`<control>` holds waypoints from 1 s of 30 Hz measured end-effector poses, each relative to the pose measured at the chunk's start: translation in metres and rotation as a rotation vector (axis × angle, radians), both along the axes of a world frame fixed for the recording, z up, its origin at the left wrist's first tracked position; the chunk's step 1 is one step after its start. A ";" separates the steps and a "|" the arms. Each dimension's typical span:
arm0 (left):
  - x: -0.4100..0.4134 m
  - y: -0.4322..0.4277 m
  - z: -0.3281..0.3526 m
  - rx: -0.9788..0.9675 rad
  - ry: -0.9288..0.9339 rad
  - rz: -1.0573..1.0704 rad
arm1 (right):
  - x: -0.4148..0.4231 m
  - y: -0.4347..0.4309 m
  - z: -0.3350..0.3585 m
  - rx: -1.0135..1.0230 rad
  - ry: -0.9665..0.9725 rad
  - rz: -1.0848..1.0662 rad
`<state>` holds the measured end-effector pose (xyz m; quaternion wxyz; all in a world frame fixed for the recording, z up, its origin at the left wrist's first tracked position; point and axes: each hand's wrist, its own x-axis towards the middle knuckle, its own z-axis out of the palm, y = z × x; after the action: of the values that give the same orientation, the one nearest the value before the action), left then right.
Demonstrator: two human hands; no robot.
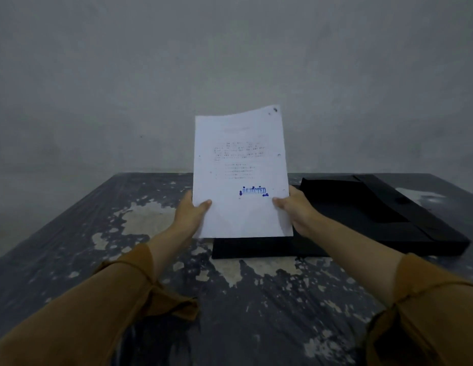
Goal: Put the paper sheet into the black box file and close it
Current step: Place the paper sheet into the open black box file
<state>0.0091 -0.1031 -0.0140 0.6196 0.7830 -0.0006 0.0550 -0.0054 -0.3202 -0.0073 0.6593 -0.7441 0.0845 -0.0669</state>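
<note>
The paper sheet (240, 175) stands upright above the open black box file (362, 220), both hands pinching its lower edges; lower it flat, corners squared.

A plain grey wall (124, 75) fills the upper half of the view, bare and slightly mottled, meeting the far edge of the desk (71, 233). The desk top is dark, blue-black, with pale patches where the coating seems worn or flaked away, most of them near the middle. The light is dim and even, with no strong shadows.
</note>
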 end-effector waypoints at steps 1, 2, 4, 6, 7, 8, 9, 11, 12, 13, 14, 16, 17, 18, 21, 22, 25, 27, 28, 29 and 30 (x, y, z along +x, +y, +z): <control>0.000 -0.001 0.000 0.007 0.021 -0.002 | 0.002 0.000 -0.001 -0.011 0.018 -0.021; -0.001 -0.003 -0.002 0.029 0.042 -0.001 | 0.002 0.000 -0.004 -0.034 0.040 -0.039; -0.005 -0.006 -0.006 0.082 0.084 0.006 | 0.003 0.000 -0.012 -0.111 0.104 -0.058; -0.007 -0.009 -0.012 0.105 0.120 0.006 | 0.001 -0.002 -0.022 -0.250 0.176 -0.049; -0.007 -0.010 -0.015 0.105 0.144 0.009 | 0.000 -0.003 -0.026 -0.350 0.194 -0.029; -0.008 -0.011 -0.018 0.104 0.172 0.011 | -0.002 -0.005 -0.028 -0.487 0.196 0.000; -0.008 -0.012 -0.019 0.102 0.200 0.011 | -0.004 -0.008 -0.029 -0.665 0.188 0.039; -0.007 -0.014 -0.021 0.084 0.239 0.006 | -0.010 -0.013 -0.028 -1.058 0.170 0.126; -0.006 -0.016 -0.021 0.075 0.251 0.002 | -0.013 -0.015 -0.028 -1.207 0.160 0.165; -0.005 -0.019 -0.022 0.067 0.258 -0.004 | -0.017 -0.020 -0.027 -1.319 0.140 0.196; -0.005 -0.023 -0.021 0.059 0.262 -0.010 | -0.020 -0.025 -0.027 -1.405 0.102 0.215; -0.005 -0.033 -0.021 0.045 0.268 -0.026 | -0.030 -0.040 -0.029 -1.524 0.006 0.210; -0.005 -0.038 -0.022 0.038 0.271 -0.037 | -0.036 -0.048 -0.031 -1.563 -0.028 0.200; -0.005 -0.044 -0.022 0.034 0.273 -0.050 | -0.042 -0.058 -0.032 -1.588 -0.040 0.194; -0.005 -0.064 -0.024 0.026 0.283 -0.089 | -0.059 -0.086 -0.041 -1.587 -0.010 0.180; -0.004 -0.071 -0.025 0.014 0.289 -0.100 | -0.063 -0.096 -0.043 -1.573 0.000 0.164; -0.004 -0.091 -0.028 -0.001 0.300 -0.129 | -0.075 -0.122 -0.048 -1.552 -0.018 0.105; -0.004 -0.102 -0.029 -0.005 0.295 -0.140 | -0.079 -0.135 -0.049 -1.603 -0.053 0.113; -0.004 -0.106 -0.030 -0.008 0.292 -0.136 | -0.079 -0.139 -0.050 -1.621 -0.072 0.129; -0.004 -0.109 -0.030 -0.012 0.291 -0.128 | -0.079 -0.142 -0.051 -1.632 -0.092 0.145; -0.004 -0.111 -0.031 -0.018 0.293 -0.119 | -0.079 -0.143 -0.052 -1.642 -0.111 0.152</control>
<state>0.0050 -0.2144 -0.0446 0.6224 0.7755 0.0441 -0.0965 -0.0843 -0.4629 -0.0589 -0.0885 -0.9883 -0.0749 -0.0993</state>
